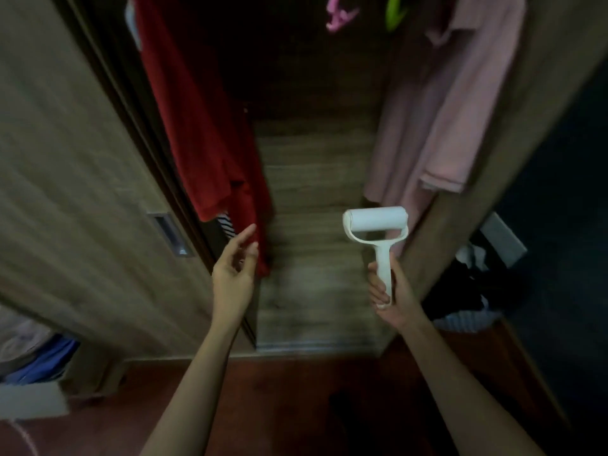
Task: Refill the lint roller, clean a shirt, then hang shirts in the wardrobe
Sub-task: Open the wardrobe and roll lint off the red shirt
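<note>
So, right hand (390,291) is wrapped round the lint roller (375,220) handle, roll pointing up, in front of the open wardrobe (312,192). Left hand (233,274) is loose, holding nothing, right by the hanging red shirt (204,126) hem. Roller looks light and rigid. The shirt's floppy, so I'd pinch the hem taut first.
</note>
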Demonstrator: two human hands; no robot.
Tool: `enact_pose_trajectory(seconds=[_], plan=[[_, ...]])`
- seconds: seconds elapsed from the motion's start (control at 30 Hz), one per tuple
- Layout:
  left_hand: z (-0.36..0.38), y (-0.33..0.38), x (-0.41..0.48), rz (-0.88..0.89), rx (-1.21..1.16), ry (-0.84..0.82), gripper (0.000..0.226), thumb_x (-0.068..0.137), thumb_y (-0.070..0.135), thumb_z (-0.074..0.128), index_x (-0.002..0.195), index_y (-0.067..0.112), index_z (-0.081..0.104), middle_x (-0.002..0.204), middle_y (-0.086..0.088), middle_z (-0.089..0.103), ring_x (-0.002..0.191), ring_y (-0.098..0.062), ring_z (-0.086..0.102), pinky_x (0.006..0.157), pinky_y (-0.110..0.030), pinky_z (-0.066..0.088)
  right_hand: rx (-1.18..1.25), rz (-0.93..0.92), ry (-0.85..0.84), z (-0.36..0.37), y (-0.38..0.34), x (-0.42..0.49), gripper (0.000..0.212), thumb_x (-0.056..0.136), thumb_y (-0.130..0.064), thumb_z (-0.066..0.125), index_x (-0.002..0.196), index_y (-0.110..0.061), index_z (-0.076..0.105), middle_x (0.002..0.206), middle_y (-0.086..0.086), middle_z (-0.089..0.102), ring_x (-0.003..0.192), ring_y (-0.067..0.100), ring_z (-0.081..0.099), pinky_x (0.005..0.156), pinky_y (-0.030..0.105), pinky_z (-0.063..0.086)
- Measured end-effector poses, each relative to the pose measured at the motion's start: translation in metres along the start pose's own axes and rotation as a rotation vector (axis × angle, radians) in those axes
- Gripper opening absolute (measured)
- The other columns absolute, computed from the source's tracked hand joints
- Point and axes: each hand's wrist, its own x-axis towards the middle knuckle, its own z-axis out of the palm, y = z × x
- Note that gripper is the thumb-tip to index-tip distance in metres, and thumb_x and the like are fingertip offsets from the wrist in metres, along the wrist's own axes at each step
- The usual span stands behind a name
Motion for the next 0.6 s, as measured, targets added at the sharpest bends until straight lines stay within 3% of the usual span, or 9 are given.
enact_pose_trajectory(seconds=[0.07, 0.2, 0.4, 0.5, 0.6], plan=[[0.017, 0.008, -0.029, -0.009, -0.050, -0.061, 0.036, 0.096, 0.005, 0.055, 0.131, 0.011, 0.058, 0.114, 0.011, 0.065, 0.101, 0.000, 0.062, 0.094, -0.019, 0.048, 0.036, -0.044, 0.052, -0.018, 0.004, -0.047, 0.041, 0.078, -0.053, 0.055, 0.072, -0.014, 0.068, 0.038, -0.003, 0.039, 0.026, 0.004, 0.031, 0.027, 0.016, 0.018], [0.062, 0.029, -0.093, -0.004, -0.118, -0.272, 0.033, 0.097, 0.005, 0.054, 0.130, 0.010, 0.058, 0.125, 0.001, 0.064, 0.109, 0.001, 0.062, 0.095, -0.014, 0.045, 0.083, -0.176, 0.161, -0.056, 0.000, -0.150, 0.049, 0.089, -0.050, 0.041, 0.077, -0.011, 0.068, 0.041, -0.003, 0.039, 0.028, 0.004, 0.031, 0.030, 0.016, 0.018], [0.154, 0.064, -0.198, -0.009, -0.205, -0.652, 0.034, 0.096, -0.005, 0.050, 0.124, 0.011, 0.060, 0.116, 0.000, 0.068, 0.101, 0.007, 0.063, 0.089, -0.010, 0.046, 0.140, -0.389, 0.386, -0.109, -0.015, -0.299, 0.049, 0.089, -0.050, 0.041, 0.075, -0.010, 0.065, 0.039, -0.002, 0.037, 0.031, 0.007, 0.017, 0.029, 0.017, 0.015], [0.201, 0.078, -0.257, -0.033, -0.254, -0.829, 0.032, 0.097, -0.003, 0.050, 0.123, 0.012, 0.059, 0.117, -0.001, 0.068, 0.104, 0.002, 0.063, 0.094, -0.014, 0.047, 0.154, -0.449, 0.509, -0.144, -0.017, -0.373, 0.048, 0.091, -0.050, 0.040, 0.077, -0.009, 0.062, 0.039, -0.001, 0.035, 0.026, 0.006, 0.026, 0.032, 0.018, 0.010], [0.248, 0.087, -0.314, -0.040, -0.246, -0.979, 0.035, 0.098, -0.005, 0.046, 0.123, 0.017, 0.057, 0.121, -0.005, 0.065, 0.106, -0.010, 0.064, 0.096, -0.019, 0.047, 0.178, -0.486, 0.611, -0.178, -0.016, -0.445, 0.049, 0.092, -0.049, 0.042, 0.074, -0.010, 0.064, 0.039, -0.001, 0.036, 0.026, 0.006, 0.029, 0.029, 0.017, 0.015]])
